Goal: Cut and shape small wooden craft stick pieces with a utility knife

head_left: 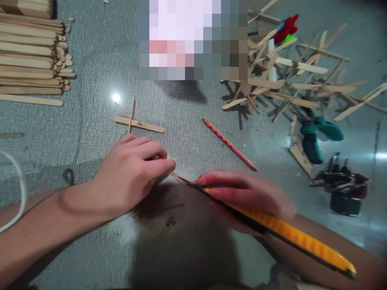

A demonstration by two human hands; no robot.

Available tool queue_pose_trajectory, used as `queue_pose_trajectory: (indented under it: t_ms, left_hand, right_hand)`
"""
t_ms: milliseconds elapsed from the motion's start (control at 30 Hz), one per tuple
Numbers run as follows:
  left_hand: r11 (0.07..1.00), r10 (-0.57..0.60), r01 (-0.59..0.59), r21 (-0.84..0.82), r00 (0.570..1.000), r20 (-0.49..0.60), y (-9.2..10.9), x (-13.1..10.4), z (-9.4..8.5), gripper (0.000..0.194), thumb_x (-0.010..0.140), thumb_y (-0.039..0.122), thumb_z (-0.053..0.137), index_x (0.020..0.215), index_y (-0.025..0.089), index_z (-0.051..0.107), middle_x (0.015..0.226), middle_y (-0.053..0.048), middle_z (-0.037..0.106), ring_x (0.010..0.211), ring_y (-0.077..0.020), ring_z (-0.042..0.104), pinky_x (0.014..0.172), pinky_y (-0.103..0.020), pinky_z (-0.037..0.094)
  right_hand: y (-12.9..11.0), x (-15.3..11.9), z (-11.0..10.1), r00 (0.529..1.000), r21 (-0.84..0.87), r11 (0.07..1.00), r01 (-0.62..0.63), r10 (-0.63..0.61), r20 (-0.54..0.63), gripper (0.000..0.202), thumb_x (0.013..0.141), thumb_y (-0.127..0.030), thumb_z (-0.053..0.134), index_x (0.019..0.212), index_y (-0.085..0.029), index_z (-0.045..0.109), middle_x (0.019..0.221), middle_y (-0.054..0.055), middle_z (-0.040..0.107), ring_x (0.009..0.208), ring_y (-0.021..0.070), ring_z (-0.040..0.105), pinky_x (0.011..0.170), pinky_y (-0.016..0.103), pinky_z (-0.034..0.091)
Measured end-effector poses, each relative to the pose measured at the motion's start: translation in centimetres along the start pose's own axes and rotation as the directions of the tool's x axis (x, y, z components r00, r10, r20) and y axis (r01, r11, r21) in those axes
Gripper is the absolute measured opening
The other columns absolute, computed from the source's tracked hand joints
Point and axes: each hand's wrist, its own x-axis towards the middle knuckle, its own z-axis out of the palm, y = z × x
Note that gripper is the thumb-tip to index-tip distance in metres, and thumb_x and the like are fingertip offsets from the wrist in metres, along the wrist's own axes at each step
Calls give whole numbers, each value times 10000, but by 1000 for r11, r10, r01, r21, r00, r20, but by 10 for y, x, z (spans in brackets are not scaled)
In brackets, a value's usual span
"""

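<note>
My left hand [137,169] is closed around a wooden craft stick [177,175], and only its end shows past my fingertips. My right hand [250,193] grips a yellow and black utility knife [299,235]. The dark blade meets the stick's end, just right of my left fingers. Beyond my left hand lies a craft stick [152,127] with another stick [132,110] standing across it. A pink pencil [229,144] rests on the table beyond my right hand.
Stacked craft sticks [27,60] lie at the left, near a white cable [22,189]. Joined stick frames [272,82] spread over the far right, with teal-handled pliers [313,141] below them. A dark object [344,197] sits nearby. Pixelation covers something at the top middle.
</note>
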Motion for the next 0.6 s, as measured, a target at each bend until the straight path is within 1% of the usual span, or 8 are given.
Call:
queue_pose_trajectory:
  t_ms: [67, 133, 200, 233, 267, 400, 500, 600]
  left_hand:
    - [1000, 11, -11, 0, 1000, 15, -1, 1, 2, 231, 1009, 156, 606, 918, 235, 804, 924, 5, 735, 829, -166, 606, 768, -342, 369]
    - [1000, 17, -17, -3, 1000, 18, -2, 1, 3, 261, 1001, 133, 591, 884, 228, 804, 905, 8, 730, 827, -166, 601, 764, -344, 358]
    - [1000, 13, -13, -5, 1000, 20, -2, 0, 4, 282, 1004, 123, 573, 884, 228, 805, 896, 12, 731, 829, -165, 603, 769, -346, 351]
    - [1000, 10, -10, -6, 1000, 21, -3, 0, 4, 286, 1006, 124, 571, 880, 229, 806, 891, 14, 731, 829, -165, 603, 771, -348, 349]
    - [1000, 7, -6, -6, 1000, 23, -2, -1, 4, 289, 1008, 125, 570, 878, 230, 806, 886, 16, 731, 827, -165, 602, 773, -349, 349]
    - [1000, -3, 3, -8, 999, 43, -2, -1, 4, 292, 1018, 129, 565, 889, 230, 808, 896, 19, 735, 838, -167, 612, 786, -355, 352]
    - [1000, -4, 5, -12, 998, 59, -2, 0, 4, 299, 1030, 140, 550, 893, 225, 802, 912, 15, 737, 852, -170, 621, 794, -359, 352]
    - [1000, -4, 4, -2, 998, 70, -1, 1, 5, 305, 1044, 153, 531, 894, 214, 790, 924, 6, 743, 855, -177, 626, 787, -363, 350]
  right_hand:
    - [-1, 4, -1, 999, 34, 999, -39, 38, 23, 168, 991, -325, 642, 1098, -298, 769, 1010, 32, 834, 843, 213, 825, 800, 281, 703]
    - [2, 7, -6, 992, 52, 995, -87, 82, 100, 188, 997, -384, 648, 1118, -317, 775, 1017, 21, 837, 844, 219, 828, 820, 276, 703]
    - [5, 7, -13, 964, 51, 993, -109, 93, 249, 237, 990, -440, 677, 1192, -350, 764, 1098, 11, 834, 903, 228, 828, 859, 287, 701]
    - [7, 7, -15, 955, 47, 993, -110, 93, 282, 255, 991, -453, 681, 1216, -362, 756, 1133, 7, 829, 932, 234, 826, 877, 301, 700]
    - [8, 5, -15, 952, 46, 993, -104, 87, 292, 265, 1003, -450, 667, 1241, -366, 746, 1174, 3, 822, 980, 242, 821, 910, 323, 697]
    - [7, -3, -9, 973, 32, 990, -139, 131, 190, 250, 1034, -430, 612, 1244, -376, 736, 1235, -1, 803, 1101, 261, 793, 986, 366, 681]
    - [3, -2, -6, 967, 51, 982, -184, 172, 187, 230, 1016, -468, 623, 1187, -386, 754, 1180, -10, 817, 1060, 268, 804, 953, 371, 697]
    - [-1, 4, -11, 943, 58, 966, -250, 230, 243, 195, 994, -484, 652, 1116, -397, 777, 1138, -24, 828, 992, 265, 818, 899, 362, 715]
